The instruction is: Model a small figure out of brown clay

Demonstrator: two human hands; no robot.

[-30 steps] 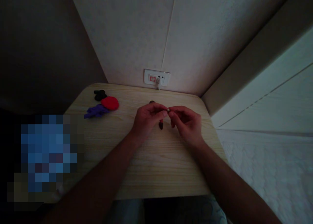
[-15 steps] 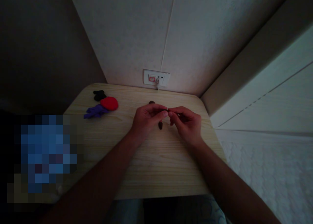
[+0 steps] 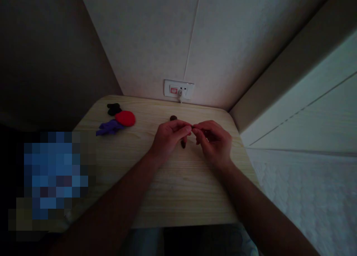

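My left hand [image 3: 169, 138] and my right hand [image 3: 214, 142] meet fingertip to fingertip above the middle of a light wooden table [image 3: 167, 189]. Both pinch something tiny between thumb and fingers; it is too small and dark to name. A small dark piece [image 3: 183, 144] shows just below the left fingers, and whether it hangs or lies on the table I cannot tell. Another small dark lump [image 3: 173, 118] lies on the table just beyond the hands.
At the table's far left lie a red round piece [image 3: 125, 118], a purple piece [image 3: 109, 127] and a black piece [image 3: 113, 108]. A wall socket plate [image 3: 178, 89] sits above the far edge. A white quilted surface [image 3: 301, 196] is on the right.
Both hands have stayed pinched together and shifted slightly toward me and to the right. The dark lump beyond them shows more fully.
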